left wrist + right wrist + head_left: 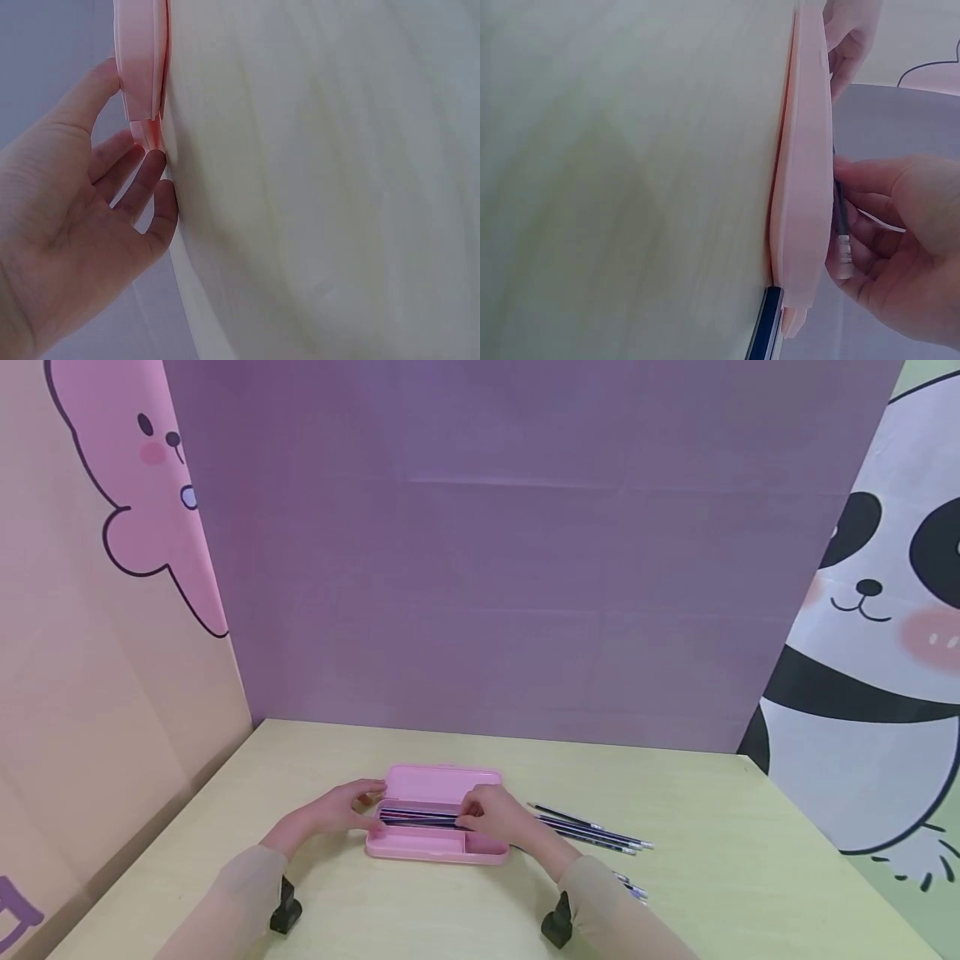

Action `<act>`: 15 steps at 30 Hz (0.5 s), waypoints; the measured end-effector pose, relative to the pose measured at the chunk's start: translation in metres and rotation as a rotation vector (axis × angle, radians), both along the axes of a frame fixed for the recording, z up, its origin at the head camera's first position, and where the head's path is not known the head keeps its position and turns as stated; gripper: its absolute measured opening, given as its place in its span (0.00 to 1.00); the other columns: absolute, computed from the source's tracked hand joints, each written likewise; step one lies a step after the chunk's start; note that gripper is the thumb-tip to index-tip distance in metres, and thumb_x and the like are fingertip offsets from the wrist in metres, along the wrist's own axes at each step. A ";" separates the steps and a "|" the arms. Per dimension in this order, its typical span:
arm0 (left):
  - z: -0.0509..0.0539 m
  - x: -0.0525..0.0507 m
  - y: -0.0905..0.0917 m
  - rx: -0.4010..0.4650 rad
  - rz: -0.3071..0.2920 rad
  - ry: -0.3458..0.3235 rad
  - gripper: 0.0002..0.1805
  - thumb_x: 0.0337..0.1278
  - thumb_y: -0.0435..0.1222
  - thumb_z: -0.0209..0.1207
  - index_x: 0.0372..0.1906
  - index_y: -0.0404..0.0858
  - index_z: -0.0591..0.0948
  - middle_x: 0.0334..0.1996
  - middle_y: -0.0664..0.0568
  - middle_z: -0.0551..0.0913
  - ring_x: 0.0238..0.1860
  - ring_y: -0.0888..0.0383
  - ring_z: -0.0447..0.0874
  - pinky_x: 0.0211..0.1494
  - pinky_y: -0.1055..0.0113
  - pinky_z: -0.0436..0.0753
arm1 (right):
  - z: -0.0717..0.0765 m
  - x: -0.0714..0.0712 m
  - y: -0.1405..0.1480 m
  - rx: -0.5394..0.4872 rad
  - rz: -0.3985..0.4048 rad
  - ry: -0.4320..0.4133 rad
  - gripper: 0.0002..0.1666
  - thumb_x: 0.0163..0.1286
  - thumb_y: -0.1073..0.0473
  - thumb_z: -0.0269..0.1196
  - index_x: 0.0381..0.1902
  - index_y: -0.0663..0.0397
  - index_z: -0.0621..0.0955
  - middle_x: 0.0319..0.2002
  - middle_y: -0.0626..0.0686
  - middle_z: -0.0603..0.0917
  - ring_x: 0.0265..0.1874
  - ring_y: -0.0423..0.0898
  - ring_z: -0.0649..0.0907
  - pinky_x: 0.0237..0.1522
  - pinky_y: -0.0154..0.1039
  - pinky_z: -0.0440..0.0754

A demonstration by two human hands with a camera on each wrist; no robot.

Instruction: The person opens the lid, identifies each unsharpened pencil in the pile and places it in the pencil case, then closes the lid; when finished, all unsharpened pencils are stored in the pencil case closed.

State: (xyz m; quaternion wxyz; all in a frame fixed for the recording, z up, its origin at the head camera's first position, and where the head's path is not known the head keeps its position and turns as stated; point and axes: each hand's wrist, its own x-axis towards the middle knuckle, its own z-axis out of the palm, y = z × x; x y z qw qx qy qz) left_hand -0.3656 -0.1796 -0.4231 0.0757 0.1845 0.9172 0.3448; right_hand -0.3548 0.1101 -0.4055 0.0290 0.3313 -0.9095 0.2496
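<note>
A pink pencil case (416, 845) lies open on the table, its lid (438, 783) folded back on the far side. Several dark striped pencils (420, 818) lie lengthwise in its long compartment. At the case's left end, my left hand (337, 808) holds it, thumb on the tray's end and curled fingers at the lid's edge. My right hand (497, 814) is over the tray's right part and pinches a pencil (841, 214) between thumb and fingers. That pencil's eraser end points to the right; its other end is hidden by the case wall in the right wrist view.
Several loose pencils (592, 835) lie on the table (420, 918) right of the case. More pencil ends (634, 889) show past the right forearm, which hides the rest of them. A purple panel (510, 568) stands along the table's far edge.
</note>
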 end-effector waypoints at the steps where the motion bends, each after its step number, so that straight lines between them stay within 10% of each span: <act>1: 0.000 0.000 0.000 0.000 0.003 -0.004 0.40 0.47 0.44 0.69 0.66 0.39 0.67 0.62 0.45 0.72 0.57 0.47 0.72 0.62 0.47 0.71 | 0.000 0.000 0.000 -0.001 -0.003 -0.002 0.03 0.60 0.63 0.65 0.29 0.58 0.83 0.25 0.47 0.80 0.26 0.37 0.74 0.29 0.29 0.75; 15: 0.001 0.002 0.001 -0.001 0.008 -0.004 0.40 0.47 0.44 0.69 0.67 0.39 0.66 0.63 0.44 0.71 0.57 0.46 0.72 0.62 0.46 0.71 | 0.002 0.001 0.009 -0.038 -0.026 -0.003 0.03 0.61 0.63 0.64 0.31 0.58 0.84 0.26 0.48 0.81 0.25 0.38 0.74 0.29 0.29 0.75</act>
